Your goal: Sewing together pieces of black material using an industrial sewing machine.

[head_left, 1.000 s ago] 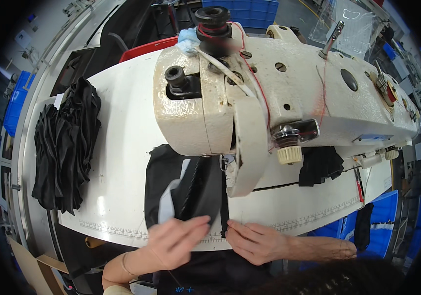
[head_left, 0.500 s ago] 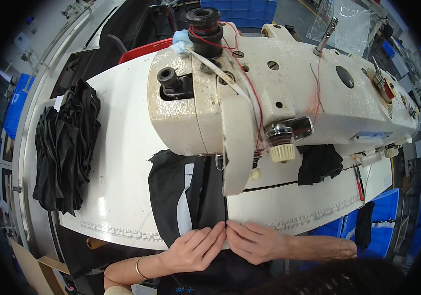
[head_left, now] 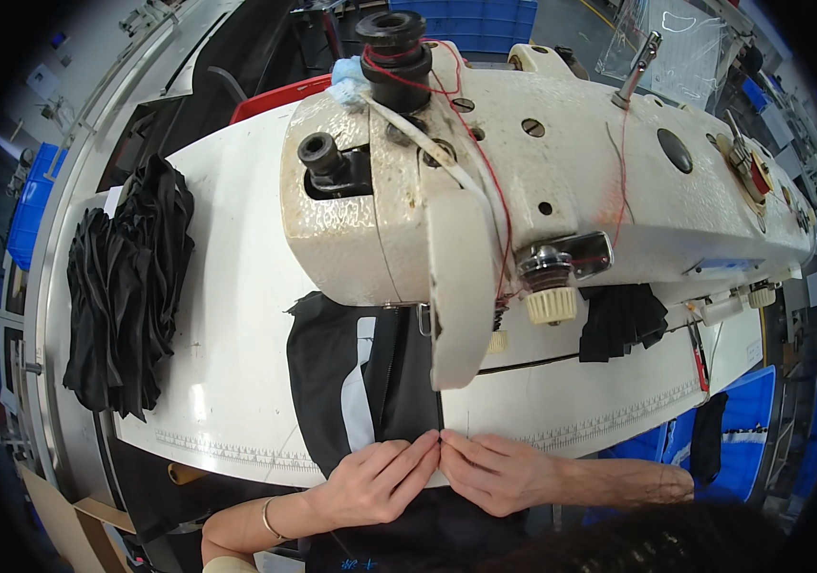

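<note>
A black cloth piece (head_left: 318, 382) with a pale strip (head_left: 356, 406) and what looks like a zipper lies partly under the head of a white sewing machine (head_left: 360, 239). At its near right edge, my left hand (head_left: 375, 482) pinches the cloth between thumb and fingers. Directly beside it, fingertips nearly touching, my right hand (head_left: 494, 473) pinches the same edge. Cloth between the fingertips is mostly hidden. More black cloth hangs below my hands over the table's front edge. The needle area is hidden behind the machine's white guard (head_left: 456, 286).
A pile of black cloth pieces (head_left: 131, 286) lies at the left of the white table (head_left: 227, 382). Smaller black pieces (head_left: 621, 323) sit under the machine arm, near red-handled snips (head_left: 701, 358). A blue crate (head_left: 742, 411) stands at the right. Red thread (head_left: 494, 172) runs down the machine.
The machine appears shifted very slightly in the picture. Both hands keep their pinch on the cloth edge in nearly the same place.
</note>
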